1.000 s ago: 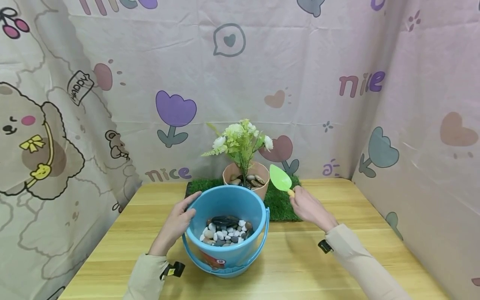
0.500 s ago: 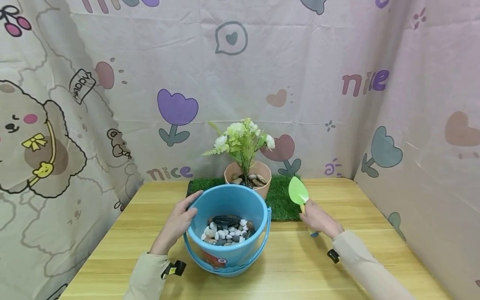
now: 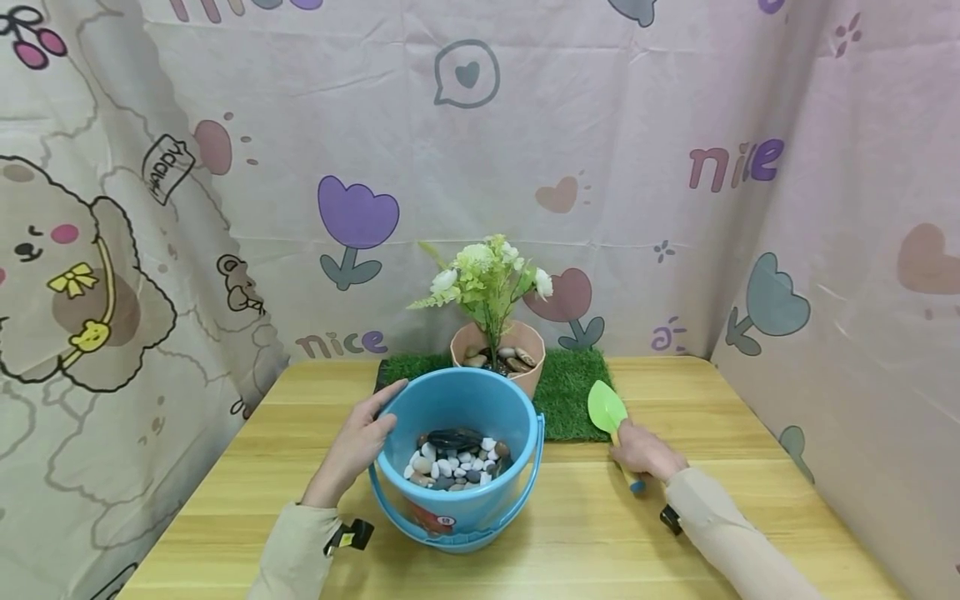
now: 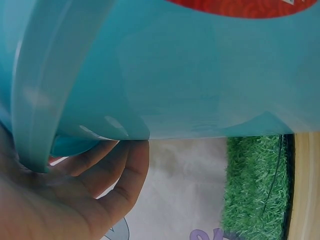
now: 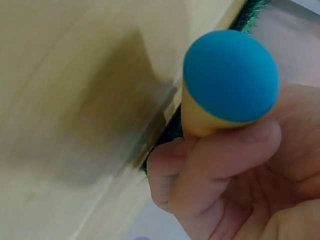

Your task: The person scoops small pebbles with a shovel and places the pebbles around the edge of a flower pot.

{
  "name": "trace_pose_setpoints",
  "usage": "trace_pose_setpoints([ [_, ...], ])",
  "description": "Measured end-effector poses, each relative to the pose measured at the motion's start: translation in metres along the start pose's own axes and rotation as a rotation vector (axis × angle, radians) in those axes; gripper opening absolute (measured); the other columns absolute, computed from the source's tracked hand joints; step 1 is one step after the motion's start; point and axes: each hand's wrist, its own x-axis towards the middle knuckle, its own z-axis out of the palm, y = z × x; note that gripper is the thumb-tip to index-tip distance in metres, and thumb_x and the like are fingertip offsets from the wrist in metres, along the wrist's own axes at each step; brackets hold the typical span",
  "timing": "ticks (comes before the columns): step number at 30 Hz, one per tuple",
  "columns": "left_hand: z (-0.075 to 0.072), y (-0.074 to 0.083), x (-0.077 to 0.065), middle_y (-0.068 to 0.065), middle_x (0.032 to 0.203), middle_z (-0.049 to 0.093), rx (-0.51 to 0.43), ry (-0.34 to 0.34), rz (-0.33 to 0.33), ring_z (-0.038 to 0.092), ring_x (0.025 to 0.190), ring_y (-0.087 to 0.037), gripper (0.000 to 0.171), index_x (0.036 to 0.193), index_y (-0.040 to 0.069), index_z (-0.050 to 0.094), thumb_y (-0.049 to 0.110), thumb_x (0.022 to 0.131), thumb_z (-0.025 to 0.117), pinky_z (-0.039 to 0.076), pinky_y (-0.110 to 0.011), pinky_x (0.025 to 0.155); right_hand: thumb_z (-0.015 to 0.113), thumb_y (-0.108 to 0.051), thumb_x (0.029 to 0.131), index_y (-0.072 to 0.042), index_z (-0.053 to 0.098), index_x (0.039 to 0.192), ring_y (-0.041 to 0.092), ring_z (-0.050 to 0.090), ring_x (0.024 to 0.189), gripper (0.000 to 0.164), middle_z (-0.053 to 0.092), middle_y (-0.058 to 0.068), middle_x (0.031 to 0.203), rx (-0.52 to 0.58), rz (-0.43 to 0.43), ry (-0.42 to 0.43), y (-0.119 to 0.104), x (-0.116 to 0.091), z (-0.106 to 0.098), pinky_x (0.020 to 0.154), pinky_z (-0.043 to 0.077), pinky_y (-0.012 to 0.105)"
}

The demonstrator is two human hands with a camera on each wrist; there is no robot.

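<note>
A blue bucket (image 3: 480, 521) stands on the table, with white, brown and dark stones (image 3: 452, 465) inside it. At its left side, my left hand (image 3: 358, 437) grips the rim, with the thumb lying over the edge. The left wrist view shows its fingers (image 4: 131, 172) bent against the bucket's outer wall. To the right of the bucket, my right hand (image 3: 647, 450) holds a small garden trowel (image 3: 606, 406) by its yellow handle, low over the table. The green blade points away from me, and the blue handle end (image 5: 230, 75) faces the right wrist camera.
Behind the bucket, a pink pot (image 3: 534, 379) with white artificial flowers (image 3: 480, 271) and stones stands on a green grass mat (image 3: 573, 400). The wooden table (image 3: 585, 533) reaches back to a printed cloth (image 3: 487, 150), which also hangs along both sides.
My right hand has moved right, down and nearer to me with the trowel, from beside the pot to beyond the mat's right corner. My left hand stays on the bucket rim.
</note>
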Motion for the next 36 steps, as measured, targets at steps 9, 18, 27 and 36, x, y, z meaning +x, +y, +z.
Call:
trace_pose_setpoints([
  [9,0.0,0.0,-0.001,-0.02,0.155,0.036,-0.003,0.002,-0.009,0.044,0.135,-0.045,0.057,0.152,0.01,0.035,0.004,0.096,0.037,0.044,-0.058,0.101,0.059,-0.016,0.091,0.008,0.05,0.107,0.01,0.041,0.041,0.03,0.053,0.007,0.064,-0.002,0.007,0.018,0.006,0.002,0.006,0.036,0.033,0.02],
  [18,-0.001,-0.002,-0.001,-0.021,0.154,0.036,0.013,-0.008,0.007,0.044,0.134,-0.045,0.056,0.152,0.009,0.035,0.004,0.096,0.036,0.044,-0.058,0.1,0.059,-0.036,0.094,0.006,0.051,0.114,0.02,0.053,0.059,0.047,0.055,0.01,0.076,-0.064,-0.034,0.071,0.014,0.006,0.0,0.049,0.043,0.032],
  [27,-0.008,-0.007,0.003,-0.018,0.153,0.04,0.097,-0.03,0.036,0.049,0.131,-0.042,0.053,0.151,0.014,0.039,0.01,0.099,0.038,0.05,-0.052,0.096,0.05,-0.041,0.099,0.005,0.05,0.136,0.049,0.055,0.116,0.059,0.055,0.031,0.13,-0.184,-0.214,0.402,0.013,0.01,-0.01,0.088,0.047,0.064],
  [36,-0.025,-0.013,0.012,-0.019,0.157,0.033,0.347,0.065,0.167,0.029,0.143,-0.044,0.052,0.152,0.013,0.037,0.033,0.105,0.039,0.028,-0.064,0.11,0.032,-0.056,0.101,-0.01,0.025,0.156,0.05,0.009,0.146,0.072,0.013,0.025,0.161,-0.245,-0.219,0.345,0.013,0.003,-0.028,0.11,0.001,0.073],
])
